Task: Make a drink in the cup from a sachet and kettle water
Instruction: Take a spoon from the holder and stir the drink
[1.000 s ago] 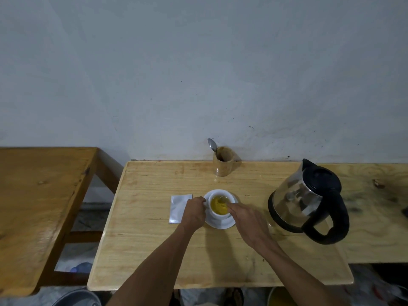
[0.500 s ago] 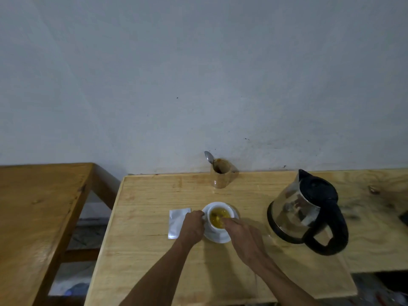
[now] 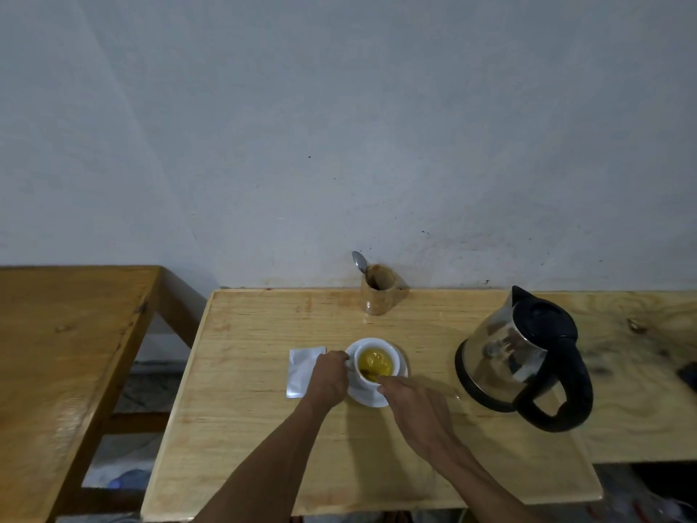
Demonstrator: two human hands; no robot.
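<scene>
A white cup [image 3: 392,366] holding yellow liquid stands on a white saucer [image 3: 377,398] in the middle of the light wooden table [image 3: 256,428]. My left hand [image 3: 328,379] grips the cup's left side at its handle. My right hand [image 3: 415,403] is at the cup's near rim, fingertips pinched on a spoon [image 3: 367,372] whose end dips into the liquid. A silver sachet [image 3: 300,371] lies flat just left of my left hand. The steel kettle [image 3: 516,356] with black lid and handle stands to the right.
A wooden holder [image 3: 379,290] with a second spoon [image 3: 360,261] stands at the back against the wall. A darker wooden table [image 3: 64,364] is on the left across a gap. A dark object [image 3: 688,375] lies at the right edge.
My right hand has shifted slightly around the cup's near rim with the spoon. The camera tilted up and then back down. My left hand has stayed at the cup.
</scene>
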